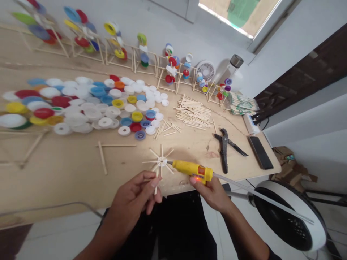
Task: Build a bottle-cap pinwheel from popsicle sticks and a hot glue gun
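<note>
Left hand: pinches wooden stick
Right hand: grips yellow glue gun
Spoked stick wheel: near nozzle

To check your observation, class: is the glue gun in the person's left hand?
No, the right hand holds the yellow glue gun; the left hand holds a stick.

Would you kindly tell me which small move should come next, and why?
Probably squeeze the glue gun: the right hand aims its tip at the middle of the stick wheel, and the left hand holds a short stick close by.
</note>
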Demonstrator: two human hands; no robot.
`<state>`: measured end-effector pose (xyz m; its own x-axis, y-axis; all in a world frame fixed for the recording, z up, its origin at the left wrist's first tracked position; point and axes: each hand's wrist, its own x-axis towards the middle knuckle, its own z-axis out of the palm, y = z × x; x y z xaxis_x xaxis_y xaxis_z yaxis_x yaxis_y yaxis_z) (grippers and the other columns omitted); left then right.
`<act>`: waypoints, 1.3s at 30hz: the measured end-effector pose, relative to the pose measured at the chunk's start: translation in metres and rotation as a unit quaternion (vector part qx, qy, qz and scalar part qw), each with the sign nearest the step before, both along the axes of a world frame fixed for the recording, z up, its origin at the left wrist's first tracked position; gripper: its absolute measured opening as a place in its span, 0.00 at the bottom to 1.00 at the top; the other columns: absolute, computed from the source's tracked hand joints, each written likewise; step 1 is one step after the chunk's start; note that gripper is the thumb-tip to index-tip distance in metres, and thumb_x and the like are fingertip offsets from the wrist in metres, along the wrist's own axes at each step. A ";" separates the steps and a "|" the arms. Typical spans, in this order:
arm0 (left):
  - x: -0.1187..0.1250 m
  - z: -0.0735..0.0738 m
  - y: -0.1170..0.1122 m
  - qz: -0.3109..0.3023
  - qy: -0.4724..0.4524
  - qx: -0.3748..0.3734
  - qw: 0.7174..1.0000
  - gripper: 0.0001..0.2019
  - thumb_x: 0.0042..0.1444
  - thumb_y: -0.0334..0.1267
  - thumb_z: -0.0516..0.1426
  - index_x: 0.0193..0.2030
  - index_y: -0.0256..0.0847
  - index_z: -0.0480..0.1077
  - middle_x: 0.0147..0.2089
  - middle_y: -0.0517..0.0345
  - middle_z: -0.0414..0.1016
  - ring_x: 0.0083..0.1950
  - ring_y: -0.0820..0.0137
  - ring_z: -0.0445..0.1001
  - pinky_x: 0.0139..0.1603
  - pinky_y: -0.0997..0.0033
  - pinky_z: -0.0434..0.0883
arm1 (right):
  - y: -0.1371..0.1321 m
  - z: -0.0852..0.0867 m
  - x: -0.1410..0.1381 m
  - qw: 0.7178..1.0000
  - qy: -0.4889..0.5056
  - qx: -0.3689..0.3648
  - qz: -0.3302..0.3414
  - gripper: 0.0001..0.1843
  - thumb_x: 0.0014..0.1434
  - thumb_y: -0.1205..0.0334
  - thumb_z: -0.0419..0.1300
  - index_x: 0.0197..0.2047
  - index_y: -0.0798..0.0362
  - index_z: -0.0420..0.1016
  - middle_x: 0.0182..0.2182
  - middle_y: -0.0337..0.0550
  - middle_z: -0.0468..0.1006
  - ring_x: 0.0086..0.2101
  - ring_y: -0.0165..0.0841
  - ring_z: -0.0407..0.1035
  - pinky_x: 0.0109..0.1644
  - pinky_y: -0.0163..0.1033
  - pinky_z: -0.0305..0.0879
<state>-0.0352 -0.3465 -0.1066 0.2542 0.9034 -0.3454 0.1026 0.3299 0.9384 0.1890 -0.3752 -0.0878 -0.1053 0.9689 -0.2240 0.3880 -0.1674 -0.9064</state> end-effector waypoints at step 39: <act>0.016 0.009 0.011 0.076 -0.175 -0.219 0.957 0.21 0.39 0.52 0.70 0.33 0.40 0.72 0.21 0.65 0.71 0.16 0.77 0.63 0.17 0.74 0.57 | -0.003 0.002 0.000 0.999 -0.033 0.028 0.019 0.17 0.67 0.48 0.57 0.31 0.50 0.70 0.29 0.40 0.70 0.37 0.37 0.70 0.44 0.40 0.70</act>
